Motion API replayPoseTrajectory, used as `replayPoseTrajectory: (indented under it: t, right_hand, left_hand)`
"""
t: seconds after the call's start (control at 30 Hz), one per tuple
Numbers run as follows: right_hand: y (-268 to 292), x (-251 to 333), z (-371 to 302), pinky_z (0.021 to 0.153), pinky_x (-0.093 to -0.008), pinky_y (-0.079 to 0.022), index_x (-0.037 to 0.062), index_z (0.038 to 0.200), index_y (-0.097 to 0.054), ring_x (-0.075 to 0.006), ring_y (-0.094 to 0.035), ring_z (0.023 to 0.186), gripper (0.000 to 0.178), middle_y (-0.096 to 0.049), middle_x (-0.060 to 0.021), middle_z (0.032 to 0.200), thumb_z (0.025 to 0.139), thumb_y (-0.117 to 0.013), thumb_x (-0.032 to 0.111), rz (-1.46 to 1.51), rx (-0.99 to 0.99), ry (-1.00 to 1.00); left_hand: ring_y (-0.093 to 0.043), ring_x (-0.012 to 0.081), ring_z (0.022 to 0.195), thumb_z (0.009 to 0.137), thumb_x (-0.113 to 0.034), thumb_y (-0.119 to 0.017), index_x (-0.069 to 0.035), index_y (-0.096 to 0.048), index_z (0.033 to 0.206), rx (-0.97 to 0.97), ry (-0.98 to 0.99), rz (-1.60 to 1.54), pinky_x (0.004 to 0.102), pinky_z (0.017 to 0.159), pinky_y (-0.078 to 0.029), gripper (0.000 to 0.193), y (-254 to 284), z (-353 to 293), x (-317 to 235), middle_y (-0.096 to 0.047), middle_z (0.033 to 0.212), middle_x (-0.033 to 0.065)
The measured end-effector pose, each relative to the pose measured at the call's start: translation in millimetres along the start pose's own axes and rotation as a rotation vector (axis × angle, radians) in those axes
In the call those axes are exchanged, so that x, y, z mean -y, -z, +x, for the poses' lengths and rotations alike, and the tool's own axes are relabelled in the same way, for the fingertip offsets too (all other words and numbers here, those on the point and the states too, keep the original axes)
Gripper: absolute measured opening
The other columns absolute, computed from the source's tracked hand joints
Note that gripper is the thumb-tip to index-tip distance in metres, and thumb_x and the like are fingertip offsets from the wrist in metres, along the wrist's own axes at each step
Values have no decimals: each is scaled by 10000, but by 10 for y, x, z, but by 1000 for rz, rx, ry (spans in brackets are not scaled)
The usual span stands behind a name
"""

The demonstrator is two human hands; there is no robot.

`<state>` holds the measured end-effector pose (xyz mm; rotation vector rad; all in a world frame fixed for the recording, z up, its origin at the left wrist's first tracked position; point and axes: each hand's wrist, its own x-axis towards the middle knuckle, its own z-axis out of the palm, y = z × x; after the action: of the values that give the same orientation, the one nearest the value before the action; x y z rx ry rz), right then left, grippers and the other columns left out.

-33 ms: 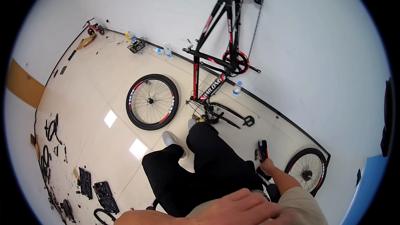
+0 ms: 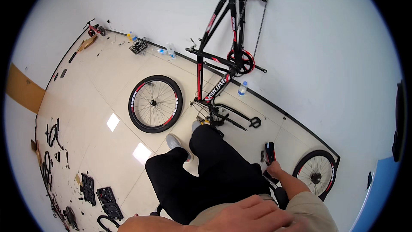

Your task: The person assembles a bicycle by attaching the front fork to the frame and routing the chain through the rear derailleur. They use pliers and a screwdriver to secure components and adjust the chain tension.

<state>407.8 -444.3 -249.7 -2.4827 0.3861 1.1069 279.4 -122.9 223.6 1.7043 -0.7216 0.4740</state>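
I sit with my legs in black trousers [image 2: 206,176] stretched over the tiled floor. My right hand [image 2: 274,170] is low at my right side, closed around a black and red object [image 2: 269,150] whose kind I cannot tell. My left hand [image 2: 253,215] lies flat at the bottom edge on beige cloth, holding nothing. A black and red bicycle frame [image 2: 214,56] stands upside down against the white wall ahead, with its chainring [image 2: 241,61] showing. One spoked wheel [image 2: 155,103] lies on the floor to the frame's left.
A second wheel [image 2: 316,174] leans by the wall at right. A water bottle [image 2: 243,88] and a pedal [image 2: 255,122] sit near the frame. Black trays [image 2: 107,202] and several loose parts lie along the left. A small crate [image 2: 138,46] and more bottles stand by the far wall.
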Motion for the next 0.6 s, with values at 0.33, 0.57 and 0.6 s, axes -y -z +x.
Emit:
replayPoseTrajectory:
  t: [0.33, 0.57, 0.6]
  right_hand:
    - [-267, -98, 48, 586, -432, -514, -101, 792, -673, -307, -685, 659, 132, -663, -201, 720, 772, -588, -2, -10, -45, 66]
    - [-174, 80, -148, 567, -469, -530, -126, 884, -636, -405, -699, 815, 188, -660, -260, 862, 803, -591, 37, 53, -20, -41]
    - [-158, 121, -195, 612, -468, -530, -119, 899, -640, -396, -699, 839, 185, -664, -258, 880, 815, -587, 38, 46, -14, -71]
  left_hand:
    - [-706, 262, 878, 732, -31, -793, 5, -696, 995, -30, 446, 106, 328, 768, -563, 283, 156, -344, 376, -715, 972, 135]
    - [-606, 110, 747, 870, -65, -692, 33, -621, 1155, -741, 1136, 575, 258, 715, -504, 310, 764, -2388, 991, -652, 829, 49]
    - [-603, 108, 747, 876, -66, -685, 35, -619, 1156, -777, 1174, 630, 251, 712, -500, 305, 790, -2577, 988, -648, 829, 48]
